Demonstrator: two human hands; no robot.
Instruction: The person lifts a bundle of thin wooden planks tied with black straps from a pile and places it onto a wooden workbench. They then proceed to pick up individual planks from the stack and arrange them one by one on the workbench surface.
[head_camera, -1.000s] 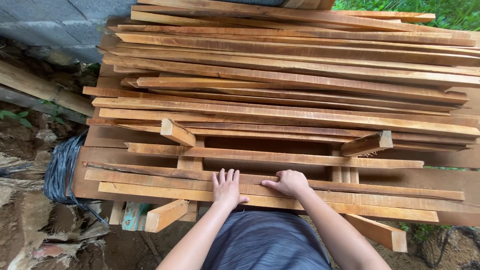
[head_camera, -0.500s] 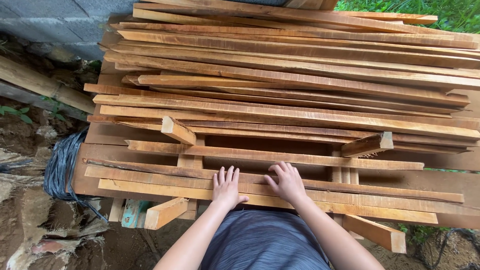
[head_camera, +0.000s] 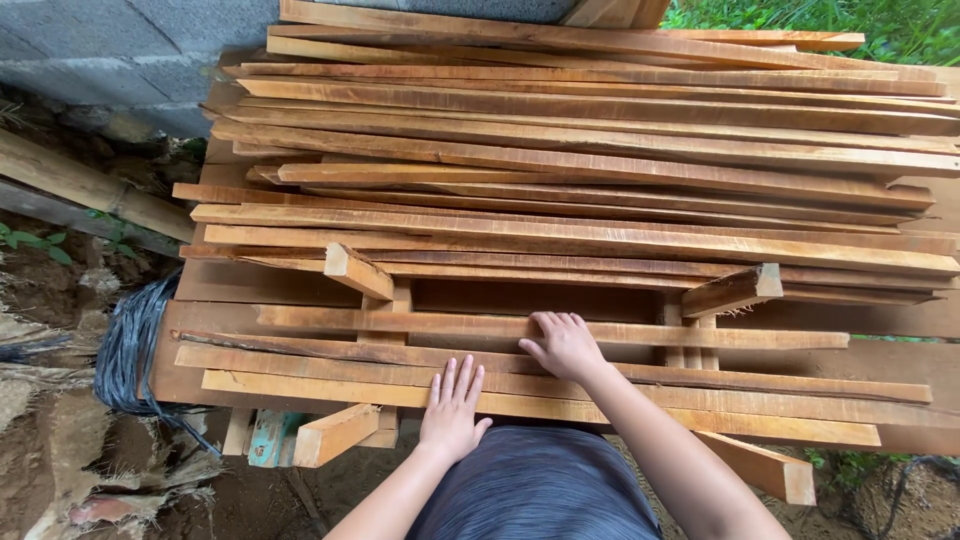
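At the near edge of the stack, both hands lie flat on wood. Left hand (head_camera: 452, 408): palm down, fingers spread, resting on the nearest slat (head_camera: 560, 405) and the one behind it; grip apart, nothing enclosed. Right hand (head_camera: 563, 345): fingers reach fwd onto the third slat (head_camera: 480, 325), fingertips curled lightly over its top; grip apart as well, not clamped on anything I can see.

Progress, my judgement: no slat is lifted or clear of the pile; the hands only rest on the front rows, so the handling looks barely begun, w/ the whole stack (head_camera: 600, 180) behind untouched.

Materials: rough-sawn strips, orange-brown, long and thin, saw marks across the faces, edges uneven, some bowed. Upper rows lie loosely overlapped, ends not flush. Short square-section blocks (head_camera: 357, 270) sit crosswise as spacers, approx. one each side. Wider dark boards (head_camera: 250, 285) underneath carry the lot.

Surroundings: grey block wall (head_camera: 130, 40) at the back, bundle of dark cord (head_camera: 125, 345) at left, bare earth (head_camera: 40, 460) below, grass (head_camera: 850, 15) top right.
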